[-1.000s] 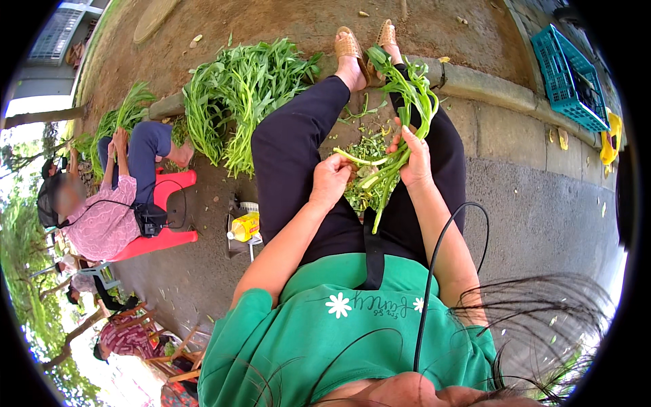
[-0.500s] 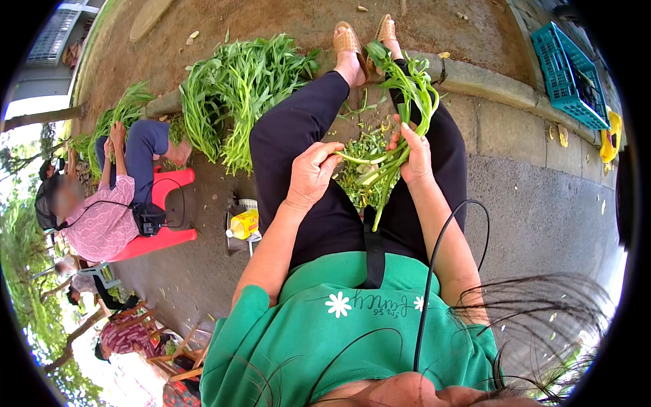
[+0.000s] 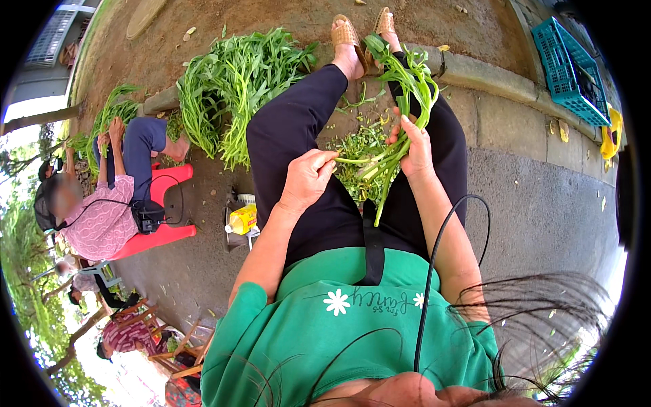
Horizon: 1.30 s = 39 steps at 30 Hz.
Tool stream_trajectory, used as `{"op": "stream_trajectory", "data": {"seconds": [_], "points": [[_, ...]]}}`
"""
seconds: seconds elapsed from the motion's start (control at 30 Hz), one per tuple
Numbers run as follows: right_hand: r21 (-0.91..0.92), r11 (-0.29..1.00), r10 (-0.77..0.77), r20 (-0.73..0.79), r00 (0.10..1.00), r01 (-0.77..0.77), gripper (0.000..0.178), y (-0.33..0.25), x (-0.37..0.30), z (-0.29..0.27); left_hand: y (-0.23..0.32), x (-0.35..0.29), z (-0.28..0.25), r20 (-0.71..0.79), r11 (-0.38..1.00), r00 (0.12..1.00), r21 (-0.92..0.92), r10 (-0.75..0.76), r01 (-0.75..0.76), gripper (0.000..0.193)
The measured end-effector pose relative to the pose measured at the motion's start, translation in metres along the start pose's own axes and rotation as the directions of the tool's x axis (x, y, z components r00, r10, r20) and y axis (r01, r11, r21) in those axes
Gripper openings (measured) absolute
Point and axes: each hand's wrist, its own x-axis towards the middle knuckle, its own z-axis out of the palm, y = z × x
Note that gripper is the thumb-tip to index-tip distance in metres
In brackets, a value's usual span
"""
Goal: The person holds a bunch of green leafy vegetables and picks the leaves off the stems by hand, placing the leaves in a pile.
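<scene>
Nearest to us is a soft green knit shirt (image 3: 305, 332) with white daisy shapes, and below it a flat black strap (image 3: 373, 254) lies over smooth dark trousers (image 3: 291, 122). Between the parted knees, we find the right hand (image 3: 415, 150) closed around a bundle of long-stemmed leafy greens (image 3: 426, 108); its smooth, pale green stems arch up toward the feet and end in limp, narrow leaves. The left hand (image 3: 308, 178), fingers pinched narrow, holds the end of a slender stalk (image 3: 351, 161) that runs sideways into the bundle. On the ground beneath, we make out a loose, ragged heap of green trimmings (image 3: 359, 142).

To the left stands a plastic bottle (image 3: 242, 219), yellow with a white cap. Farther out are tan woven sandals (image 3: 347, 34) and, left of them, a thick, feathery pile of greens (image 3: 247, 85). Beyond the rough grey pavement (image 3: 536, 210), at the right, we notice a blue-green lattice crate (image 3: 573, 74) of plastic near a blocky stone kerb (image 3: 495, 73). Far left, a co-worker (image 3: 98, 220) in a pink patterned top sits on a glossy red plastic stool (image 3: 161, 236).
</scene>
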Motion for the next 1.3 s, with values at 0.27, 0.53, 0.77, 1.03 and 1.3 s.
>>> {"op": "stream_trajectory", "data": {"seconds": [0.27, 0.53, 0.77, 1.03, 1.3], "points": [[-0.004, 1.0, -0.016, -0.001, 1.0, 0.016, 0.031, 0.002, 0.001, -0.001, -0.002, -0.009, 0.002, 0.001, 0.998, 0.999, 0.033, -0.046, 0.046, 0.014], [0.004, 0.999, -0.05, 0.002, 0.999, 0.05, 0.033, 0.003, 0.004, -0.004, -0.004, -0.011, 0.016, -0.11, 0.966, 0.97, -0.17, -0.216, 0.196, 0.007], [0.116, 0.993, -0.028, 0.007, 1.0, 0.027, 0.034, -0.002, 0.003, -0.001, -0.015, -0.006, 0.023, 0.007, 0.54, 0.833, -0.758, -0.553, 0.365, 0.007], [0.196, 0.98, -0.023, 0.032, 0.999, 0.016, 0.035, -0.006, 0.006, -0.004, -0.009, -0.005, 0.025, 0.155, 0.612, 0.83, -0.605, -0.536, 0.509, 0.009], [0.179, 0.984, -0.03, 0.051, 0.998, 0.021, 0.037, -0.005, 0.006, -0.005, -0.02, -0.013, 0.048, 0.198, 0.976, 0.959, -0.03, -0.205, 0.215, 0.025]]}}
